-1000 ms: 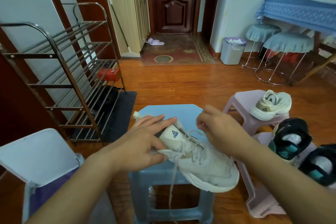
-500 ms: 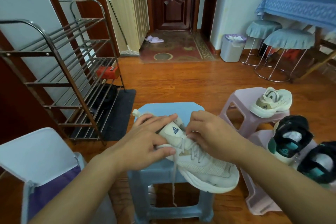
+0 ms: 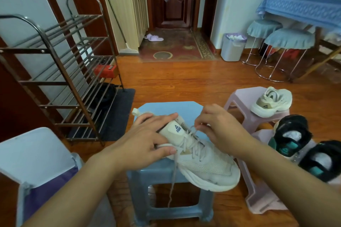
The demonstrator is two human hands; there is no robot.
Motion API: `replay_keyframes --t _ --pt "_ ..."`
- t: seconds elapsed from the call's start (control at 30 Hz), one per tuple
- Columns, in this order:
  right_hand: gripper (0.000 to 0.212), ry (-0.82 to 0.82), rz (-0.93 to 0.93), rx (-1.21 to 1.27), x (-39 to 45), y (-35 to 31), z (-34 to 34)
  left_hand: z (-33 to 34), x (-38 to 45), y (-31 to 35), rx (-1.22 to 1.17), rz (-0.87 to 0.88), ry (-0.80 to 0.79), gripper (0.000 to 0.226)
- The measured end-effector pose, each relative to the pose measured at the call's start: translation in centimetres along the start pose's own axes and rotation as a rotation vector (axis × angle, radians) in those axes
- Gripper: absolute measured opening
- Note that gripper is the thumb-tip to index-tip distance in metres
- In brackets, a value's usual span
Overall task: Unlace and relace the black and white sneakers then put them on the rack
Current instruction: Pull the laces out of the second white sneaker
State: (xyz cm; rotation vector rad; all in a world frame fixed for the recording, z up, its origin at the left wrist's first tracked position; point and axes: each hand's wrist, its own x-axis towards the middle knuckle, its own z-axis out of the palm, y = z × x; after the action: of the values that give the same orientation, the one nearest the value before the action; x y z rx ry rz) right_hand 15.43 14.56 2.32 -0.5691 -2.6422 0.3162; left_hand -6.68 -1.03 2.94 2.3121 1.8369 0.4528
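A white sneaker [image 3: 206, 166] lies on a blue plastic stool [image 3: 166, 108], toe toward me and to the right. My left hand [image 3: 145, 142] grips its collar and tongue, thumb on the side. My right hand [image 3: 219, 131] pinches the lace [image 3: 191, 131] near the top eyelets. One loose lace end [image 3: 172, 180] hangs down over the stool's front. A second white sneaker [image 3: 271, 102] stands on a pink stool [image 3: 239, 97]. Two black sneakers with teal insides [image 3: 289, 134] [image 3: 321, 160] sit at the right. The metal shoe rack [image 3: 60, 72] stands at the left.
A red box [image 3: 105, 71] and a dark bag [image 3: 103, 94] sit on the rack's lower shelves, with a dark mat [image 3: 120, 114] beneath. A white chair [image 3: 35, 155] is at my lower left. A bin [image 3: 232, 47] and two covered stools [image 3: 287, 40] stand at the back right.
My right hand went down onto the laces by the tongue, then lifted a little up and to the right, drawing lace with it. My left hand kept its hold on the collar.
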Motion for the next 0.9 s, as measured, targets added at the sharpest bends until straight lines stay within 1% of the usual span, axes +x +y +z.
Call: replay_keyframes --t 0.03,0.1,0.13,0.17,0.2,0.27,0.3,0.33,0.37,0.4,0.43,0.5,0.53,0.6,0.63,0.67,0.7,0.73,0.77,0.8,0.83,0.87,0.9 --pt "0.010 0.027 0.153 -0.028 0.0 1.7 -0.3 0.0 0.0 0.0 -0.006 0.001 0.000 0.050" --pt "0.010 0.053 0.466 -0.165 -0.3 4.3 -1.2 0.0 0.0 0.1 0.004 0.004 0.003 0.052" --pt "0.013 0.084 0.522 -0.213 -0.5 4.6 -1.4 0.1 0.0 0.1 0.010 0.004 0.004 0.053" --pt "0.014 0.133 0.462 -0.205 -0.6 4.3 -1.5 0.1 0.0 0.1 0.013 0.003 0.002 0.053" --pt "0.014 0.142 0.327 -0.122 -0.6 2.9 -1.5 0.2 0.0 0.1 0.012 0.005 0.003 0.053" --pt "0.025 -0.026 0.048 0.015 -0.2 -0.5 -1.6 0.2 0.1 0.0 0.010 0.006 0.010 0.054" --pt "0.027 -0.100 -0.063 0.014 -0.2 -1.7 -1.3 0.2 0.0 -0.1 0.008 0.004 0.008 0.054" --pt "0.022 -0.112 -0.144 -0.039 -0.2 -2.3 -0.9 0.2 0.0 -0.1 0.005 0.004 0.008 0.053" --pt "0.014 -0.077 -0.210 -0.099 -0.1 -2.3 -0.5 0.2 0.0 -0.2 0.002 0.005 0.011 0.053" --pt "0.008 -0.028 -0.250 -0.136 -0.1 -1.9 -0.5 0.3 0.0 -0.2 0.000 0.007 0.015 0.053" --pt "0.007 0.004 -0.257 -0.144 -0.1 -1.5 -0.5 0.3 0.0 -0.2 -0.001 0.010 0.018 0.053" --pt "0.013 0.001 -0.237 -0.088 -0.3 -1.4 -0.2 0.3 0.0 -0.3 -0.009 0.017 0.023 0.051" --pt "0.011 0.003 -0.246 -0.074 -0.4 -1.7 0.0 0.3 0.1 -0.3 -0.012 0.017 0.026 0.050" --pt "0.006 0.006 -0.268 -0.120 -0.4 -1.9 0.5 0.3 0.1 -0.2 -0.018 0.017 0.034 0.050" --pt "0.008 0.040 -0.259 -0.165 -0.2 -1.8 0.6 0.3 0.1 -0.2 -0.022 0.013 0.037 0.051" --pt "0.010 0.098 -0.190 -0.198 0.0 -0.8 0.4 0.2 0.1 -0.2 -0.024 0.010 0.035 0.052" --pt "0.010 0.184 -0.034 -0.216 0.2 0.6 -0.1 0.2 0.2 -0.2 -0.024 0.010 0.030 0.053" --pt "0.007 0.256 0.188 -0.255 0.3 2.4 -0.9 0.2 0.2 -0.2 -0.020 0.012 0.026 0.053" --pt "0.007 0.253 0.437 -0.322 0.2 4.0 -1.8 0.2 0.2 -0.2 -0.017 0.013 0.023 0.053" --pt "0.012 0.194 0.643 -0.394 -0.2 5.3 -2.5 0.2 0.1 -0.2 -0.013 0.011 0.020 0.052" --pt "0.017 0.104 0.732 -0.418 -0.5 5.9 -2.7 0.2 0.1 -0.2 -0.010 0.007 0.014 0.052" --pt "0.020 0.033 0.707 -0.381 -0.6 5.6 -2.7 0.2 0.1 -0.2 -0.008 0.008 0.009 0.052" --pt "0.023 0.016 0.608 -0.270 -0.6 4.6 -2.3 0.2 0.1 -0.3 -0.007 0.009 0.006 0.053"
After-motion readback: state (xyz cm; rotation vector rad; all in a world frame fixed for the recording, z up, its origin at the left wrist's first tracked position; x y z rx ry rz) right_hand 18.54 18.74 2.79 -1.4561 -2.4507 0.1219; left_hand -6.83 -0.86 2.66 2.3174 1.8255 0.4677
